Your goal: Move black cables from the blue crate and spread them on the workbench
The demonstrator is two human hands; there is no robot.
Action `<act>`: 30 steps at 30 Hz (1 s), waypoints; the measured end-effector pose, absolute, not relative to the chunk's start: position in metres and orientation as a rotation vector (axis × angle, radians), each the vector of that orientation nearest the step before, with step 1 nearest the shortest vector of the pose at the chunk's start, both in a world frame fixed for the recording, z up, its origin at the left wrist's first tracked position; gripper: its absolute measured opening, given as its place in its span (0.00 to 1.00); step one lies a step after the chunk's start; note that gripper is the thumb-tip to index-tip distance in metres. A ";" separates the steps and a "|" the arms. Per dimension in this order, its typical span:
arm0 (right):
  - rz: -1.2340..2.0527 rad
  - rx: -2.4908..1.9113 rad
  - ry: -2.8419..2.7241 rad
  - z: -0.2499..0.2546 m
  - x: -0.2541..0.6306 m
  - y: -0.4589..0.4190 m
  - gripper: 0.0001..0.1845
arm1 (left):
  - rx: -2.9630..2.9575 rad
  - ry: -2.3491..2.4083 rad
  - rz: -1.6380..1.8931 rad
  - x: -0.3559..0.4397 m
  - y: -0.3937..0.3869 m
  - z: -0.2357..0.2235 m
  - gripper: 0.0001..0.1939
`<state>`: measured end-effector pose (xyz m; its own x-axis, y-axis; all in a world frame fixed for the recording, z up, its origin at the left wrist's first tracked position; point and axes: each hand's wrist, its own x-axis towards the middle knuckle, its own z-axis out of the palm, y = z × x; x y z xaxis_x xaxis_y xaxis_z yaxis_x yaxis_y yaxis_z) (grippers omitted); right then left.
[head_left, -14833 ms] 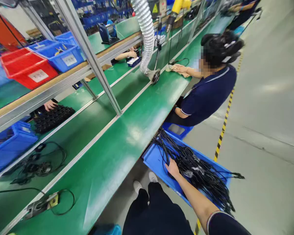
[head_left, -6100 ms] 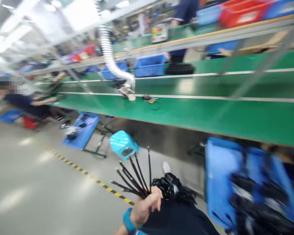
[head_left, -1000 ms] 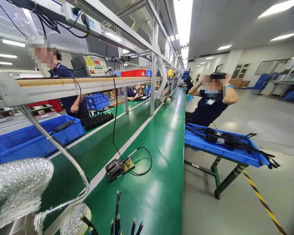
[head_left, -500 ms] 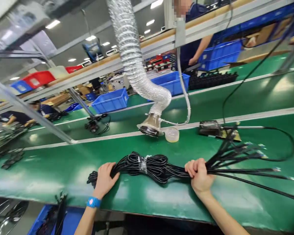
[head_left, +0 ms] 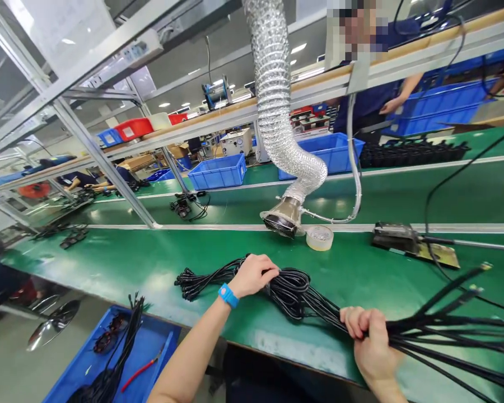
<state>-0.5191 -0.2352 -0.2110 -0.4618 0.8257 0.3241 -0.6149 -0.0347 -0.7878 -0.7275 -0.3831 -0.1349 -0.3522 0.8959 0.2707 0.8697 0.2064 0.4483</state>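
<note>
A bundle of black cables (head_left: 296,291) lies along the green conveyor bench (head_left: 121,260), its plug ends fanned out at the left and its loose wire ends spread to the right. My left hand (head_left: 252,274), with a blue wristband, rests closed on the coiled middle of the bundle. My right hand (head_left: 372,338) is wrapped round the cables near the front edge, where they fan out.
A silver extraction hose (head_left: 283,145) ends above the bench beside a tape roll (head_left: 319,237) and a small fixture (head_left: 397,238). A blue tray (head_left: 155,341) with cables and red pliers sits below left. Blue bins (head_left: 218,170) and a co-worker (head_left: 378,84) are beyond.
My left hand has shifted from the plug end to the coiled middle of the bundle. My right hand has slid right along the cables. The view has tilted slightly.
</note>
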 end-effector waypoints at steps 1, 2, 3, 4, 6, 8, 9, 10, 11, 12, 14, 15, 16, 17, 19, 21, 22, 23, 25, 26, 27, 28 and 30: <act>1.720 -0.275 -1.159 -0.213 -0.515 -0.238 0.28 | 1.739 2.397 0.924 -0.724 -0.388 -0.137 0.11; 1.726 -0.281 -1.169 -0.216 -0.512 -0.240 0.28 | 1.717 2.389 1.020 -0.720 -0.394 -0.138 0.10; 1.730 -0.283 -1.174 -0.217 -0.510 -0.241 0.28 | 1.692 2.375 1.124 -0.716 -0.399 -0.139 0.09; 1.733 -0.286 -1.176 -0.219 -0.509 -0.241 0.29 | 1.659 2.364 1.233 -0.712 -0.404 -0.139 0.09; 1.739 -0.303 -1.170 -0.219 -0.508 -0.241 0.28 | 1.560 2.410 1.452 -0.704 -0.412 -0.140 0.10; 1.748 -0.332 -1.159 -0.218 -0.509 -0.240 0.27 | 1.459 2.576 1.582 -0.694 -0.420 -0.146 0.10; 1.752 -0.347 -1.157 -0.218 -0.510 -0.239 0.27 | 1.439 2.673 1.574 -0.688 -0.423 -0.151 0.09; 1.753 -0.357 -1.156 -0.217 -0.510 -0.239 0.27 | 1.440 2.757 1.524 -0.683 -0.426 -0.158 0.08; 1.751 -0.363 -1.155 -0.216 -0.511 -0.238 0.27 | 1.446 2.817 1.457 -0.677 -0.428 -0.165 0.06; 1.746 -0.369 -1.155 -0.216 -0.511 -0.238 0.27 | 1.446 2.849 1.393 -0.672 -0.429 -0.171 0.06; 1.743 -0.377 -1.156 -0.215 -0.512 -0.237 0.26 | 1.394 2.876 1.330 -0.666 -0.428 -0.181 0.09; 1.744 -0.378 -1.155 -0.215 -0.512 -0.237 0.26 | 1.357 2.884 1.322 -0.665 -0.426 -0.184 0.09; 1.746 -0.380 -1.155 -0.215 -0.512 -0.237 0.26 | 1.337 2.889 1.315 -0.665 -0.424 -0.186 0.08; 1.747 -0.383 -1.154 -0.216 -0.513 -0.237 0.25 | 1.340 2.893 1.295 -0.666 -0.422 -0.186 0.06; 1.742 -0.388 -1.151 -0.216 -0.513 -0.238 0.25 | 1.407 2.905 1.208 -0.669 -0.419 -0.185 0.03; 1.735 -0.394 -1.154 -0.216 -0.513 -0.238 0.25 | 1.500 2.938 1.080 -0.670 -0.419 -0.185 0.06; 1.732 -0.394 -1.158 -0.215 -0.513 -0.238 0.26 | 1.533 2.947 1.028 -0.669 -0.421 -0.186 0.07; 1.730 -0.393 -1.162 -0.215 -0.513 -0.238 0.26 | 1.554 2.939 0.997 -0.667 -0.424 -0.187 0.07; 1.731 -0.394 -1.168 -0.214 -0.513 -0.238 0.26 | 1.552 2.892 1.023 -0.663 -0.430 -0.191 0.07; 1.730 -0.395 -1.168 -0.214 -0.512 -0.238 0.26 | 1.530 2.868 1.074 -0.661 -0.433 -0.193 0.07; 1.730 -0.397 -1.167 -0.214 -0.512 -0.237 0.25 | 1.506 2.854 1.133 -0.660 -0.435 -0.194 0.07; 1.730 -0.401 -1.166 -0.214 -0.512 -0.237 0.25 | 1.488 2.856 1.186 -0.661 -0.436 -0.194 0.06; 1.723 -0.409 -1.164 -0.215 -0.512 -0.236 0.25 | 1.516 2.895 1.216 -0.666 -0.434 -0.193 0.07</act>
